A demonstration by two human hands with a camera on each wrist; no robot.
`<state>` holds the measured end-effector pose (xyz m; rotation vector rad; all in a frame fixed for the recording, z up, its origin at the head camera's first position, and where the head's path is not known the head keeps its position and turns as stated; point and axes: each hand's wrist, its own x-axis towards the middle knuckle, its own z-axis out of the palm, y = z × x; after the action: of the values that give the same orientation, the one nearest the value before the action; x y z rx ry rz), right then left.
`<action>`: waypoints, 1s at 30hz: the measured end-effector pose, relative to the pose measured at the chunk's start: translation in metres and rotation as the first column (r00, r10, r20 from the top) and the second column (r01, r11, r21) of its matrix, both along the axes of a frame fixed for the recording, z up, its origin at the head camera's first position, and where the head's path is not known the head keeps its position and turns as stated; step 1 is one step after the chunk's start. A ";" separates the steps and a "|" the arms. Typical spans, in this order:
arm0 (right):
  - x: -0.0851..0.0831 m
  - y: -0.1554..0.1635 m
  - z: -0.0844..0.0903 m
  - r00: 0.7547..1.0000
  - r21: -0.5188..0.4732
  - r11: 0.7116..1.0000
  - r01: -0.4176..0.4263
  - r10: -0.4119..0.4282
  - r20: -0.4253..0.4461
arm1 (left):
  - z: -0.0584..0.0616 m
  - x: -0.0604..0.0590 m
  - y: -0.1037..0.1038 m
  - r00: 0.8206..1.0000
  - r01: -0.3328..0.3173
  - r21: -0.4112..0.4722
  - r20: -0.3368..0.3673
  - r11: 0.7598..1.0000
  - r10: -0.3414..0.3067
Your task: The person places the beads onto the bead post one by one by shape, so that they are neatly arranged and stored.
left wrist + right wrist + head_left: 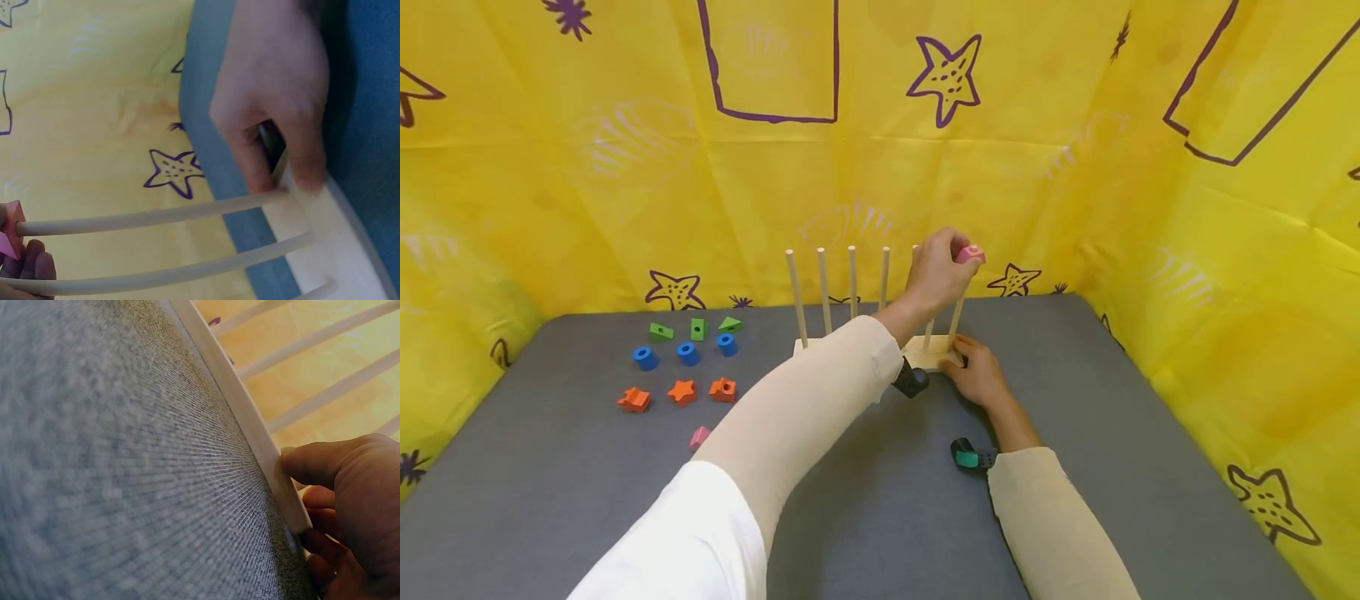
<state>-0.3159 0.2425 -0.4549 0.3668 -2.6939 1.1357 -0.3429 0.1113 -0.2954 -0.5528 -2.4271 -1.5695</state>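
A wooden stand with a pale base (919, 353) carries a row of upright pegs (853, 279). At the top of its rightmost peg (144, 219), my left hand (938, 268) pinches a small pink block (967, 255). The peg tip shows in the block's hole in the head view, and the block (12, 230) sits around the peg's end in the left wrist view. My right hand (981, 377) grips the right end of the base, thumb at the front edge in the right wrist view. My left forearm hides part of the stand.
On the grey table (880, 517), left of the stand, lie rows of green blocks (697, 329), blue cylinders (688, 354) and orange star blocks (682, 392). Another pink block (699, 437) is partly behind my left sleeve. A yellow patterned cloth (760, 183) rises behind the table.
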 end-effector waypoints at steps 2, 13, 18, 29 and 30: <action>0.000 0.000 -0.003 1.000 -0.002 1.000 -0.008 0.008 -0.010 | -0.007 0.000 0.001 1.000 -0.017 0.021 0.018 1.000 0.017; 0.001 -0.002 -0.002 1.000 0.008 1.000 0.000 0.000 -0.002 | -0.026 0.001 0.004 0.995 -0.090 0.194 0.051 0.977 0.081; 0.000 -0.001 0.000 0.999 0.025 1.000 0.012 -0.014 0.048 | -0.031 0.001 0.007 0.992 -0.113 0.271 0.077 0.956 0.095; -0.003 0.003 -0.001 0.999 0.031 0.999 0.012 -0.014 0.050 | -0.043 0.003 0.016 0.974 -0.163 0.399 0.208 0.902 0.084; -0.003 0.003 -0.001 0.999 0.033 0.999 0.012 -0.013 0.048 | -0.045 0.004 0.016 0.972 -0.169 0.405 0.222 0.899 0.083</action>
<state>-0.3192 0.2457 -0.4559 0.3313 -2.7557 1.1121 -0.3390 0.1273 -0.3405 -0.1588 -2.0917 -2.0929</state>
